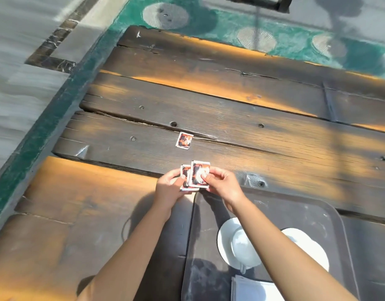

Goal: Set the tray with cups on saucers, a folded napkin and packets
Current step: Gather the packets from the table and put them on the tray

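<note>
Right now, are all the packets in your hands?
No, one packet lies alone on the wooden table, beyond the left hand and right hand.

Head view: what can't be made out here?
- Second white cup and saucer: mostly hidden by the right forearm.
- Folded white napkin: cut off by the bottom edge.
- Print on the orange-and-white packets: blurred, partly covered by the left hand and right hand.

Both hands [195, 185] pinching packets [195, 175], one packet [184, 140] on table [274, 135], tray [330, 216] near
</note>
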